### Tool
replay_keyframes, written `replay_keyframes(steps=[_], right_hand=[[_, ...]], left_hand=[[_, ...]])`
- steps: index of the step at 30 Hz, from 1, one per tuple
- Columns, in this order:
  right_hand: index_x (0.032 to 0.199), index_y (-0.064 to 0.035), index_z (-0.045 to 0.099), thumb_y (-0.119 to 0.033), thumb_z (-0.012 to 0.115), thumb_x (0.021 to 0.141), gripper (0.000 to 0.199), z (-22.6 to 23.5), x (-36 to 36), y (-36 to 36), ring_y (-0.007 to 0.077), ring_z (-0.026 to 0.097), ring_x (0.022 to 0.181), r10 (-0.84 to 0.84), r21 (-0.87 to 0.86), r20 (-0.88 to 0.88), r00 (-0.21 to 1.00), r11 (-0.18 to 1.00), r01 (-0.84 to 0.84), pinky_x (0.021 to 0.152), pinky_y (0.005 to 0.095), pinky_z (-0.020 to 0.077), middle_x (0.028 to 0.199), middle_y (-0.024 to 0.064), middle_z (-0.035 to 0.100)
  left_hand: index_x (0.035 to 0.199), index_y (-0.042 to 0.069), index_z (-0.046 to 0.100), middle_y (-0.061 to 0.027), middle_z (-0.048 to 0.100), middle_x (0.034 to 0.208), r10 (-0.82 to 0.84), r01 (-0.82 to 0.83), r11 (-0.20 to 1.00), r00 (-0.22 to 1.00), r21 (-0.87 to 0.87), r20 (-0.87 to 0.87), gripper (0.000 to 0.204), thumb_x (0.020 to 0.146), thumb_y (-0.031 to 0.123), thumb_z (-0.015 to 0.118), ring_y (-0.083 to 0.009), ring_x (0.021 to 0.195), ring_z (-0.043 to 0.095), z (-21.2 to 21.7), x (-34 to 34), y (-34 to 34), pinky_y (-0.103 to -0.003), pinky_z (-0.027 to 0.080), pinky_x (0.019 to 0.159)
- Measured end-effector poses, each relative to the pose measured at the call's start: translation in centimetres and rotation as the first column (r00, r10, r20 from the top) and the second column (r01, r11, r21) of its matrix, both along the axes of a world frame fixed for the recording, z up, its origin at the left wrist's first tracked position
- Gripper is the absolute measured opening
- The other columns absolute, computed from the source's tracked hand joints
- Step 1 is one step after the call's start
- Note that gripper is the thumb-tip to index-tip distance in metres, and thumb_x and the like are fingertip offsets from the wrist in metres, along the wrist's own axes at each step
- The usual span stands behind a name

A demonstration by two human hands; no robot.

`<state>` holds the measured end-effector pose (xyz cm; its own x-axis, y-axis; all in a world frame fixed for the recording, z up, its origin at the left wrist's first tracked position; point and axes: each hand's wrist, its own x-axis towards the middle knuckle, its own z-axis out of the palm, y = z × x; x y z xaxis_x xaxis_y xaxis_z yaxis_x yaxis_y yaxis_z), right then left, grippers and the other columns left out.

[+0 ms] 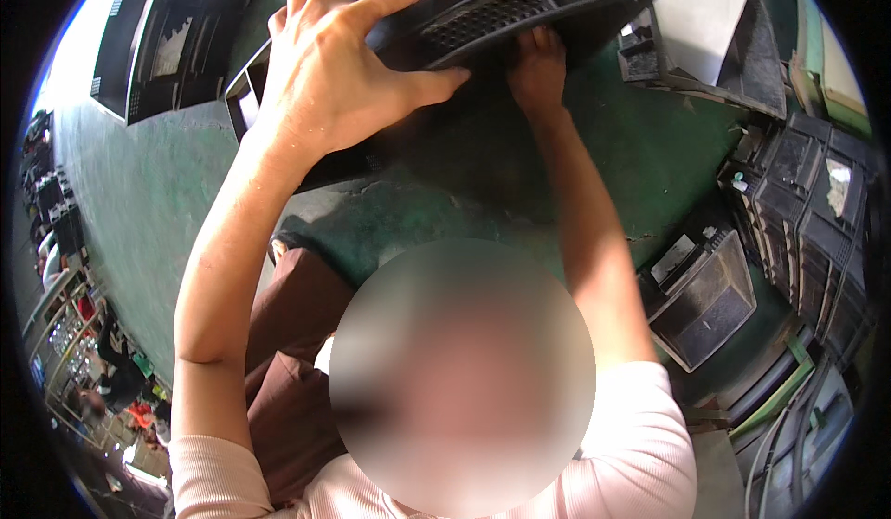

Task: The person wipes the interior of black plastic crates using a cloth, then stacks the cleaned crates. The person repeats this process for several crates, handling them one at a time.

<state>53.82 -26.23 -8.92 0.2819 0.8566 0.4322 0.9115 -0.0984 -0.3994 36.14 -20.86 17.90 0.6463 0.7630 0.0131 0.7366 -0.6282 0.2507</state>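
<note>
A black plastic crate (520,18) with ribbed walls and a patch of small round holes is tilted at the top middle of the head view. My left hand (339,69) grips its left end, fingers spread over the wall and thumb along the lower edge. My right hand (538,64) has its fingers curled under the crate's near edge; the fingertips are hidden by the crate. Behind my left wrist shows part of another black crate (243,97). Whether the two crates touch cannot be told.
Black crates stand stacked at the upper left (172,46) and at the right (798,204). A lone crate (710,301) lies near my right arm. A white sheet (701,18) covers a grey-black box at upper right. The floor (139,204) is green. People and racks appear far left.
</note>
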Motion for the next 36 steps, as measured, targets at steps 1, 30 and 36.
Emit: replay_keyframes(steps=[1,30,36], right_hand=[[0.118,-0.0055,0.053,-0.012,0.053,0.078,0.041,-2.4,-1.1,-1.3,0.0306,0.048,0.113,0.106,-0.015,-0.318,0.942,0.993,-0.117,0.100,0.0418,0.0349,0.119,0.0129,0.054],[0.109,0.0001,0.059,-0.018,0.046,0.082,0.035,15.5,5.9,3.9,0.0225,0.054,0.105,0.209,-0.044,0.731,0.649,0.964,-0.261,0.093,0.0361,0.0386,0.108,0.0109,0.060],[0.112,-0.0029,0.058,-0.016,0.052,0.079,0.036,8.0,5.8,1.6,0.0229,0.046,0.119,0.314,-0.364,0.799,0.512,0.932,-0.003,0.098,0.0360,0.0372,0.121,0.0083,0.054]], left_hand=[[0.120,0.024,0.061,-0.0277,0.040,0.126,0.009,-0.008,0.999,1.000,-0.036,0.020,0.068,0.056,0.036,0.080,-0.0412,0.119,0.037,0.5,0.7,-0.4,-0.051,0.033,0.099],[0.121,0.020,0.061,-0.0261,0.045,0.120,0.033,-0.028,0.990,0.999,-0.141,0.034,0.066,0.059,0.035,0.079,-0.0422,0.113,0.046,0.7,0.7,2.4,-0.045,0.040,0.096],[0.121,0.022,0.061,-0.0265,0.043,0.124,-0.007,0.006,1.000,1.000,0.009,0.012,0.066,0.059,0.035,0.078,-0.0434,0.117,0.042,1.0,1.0,1.3,-0.047,0.038,0.098]])
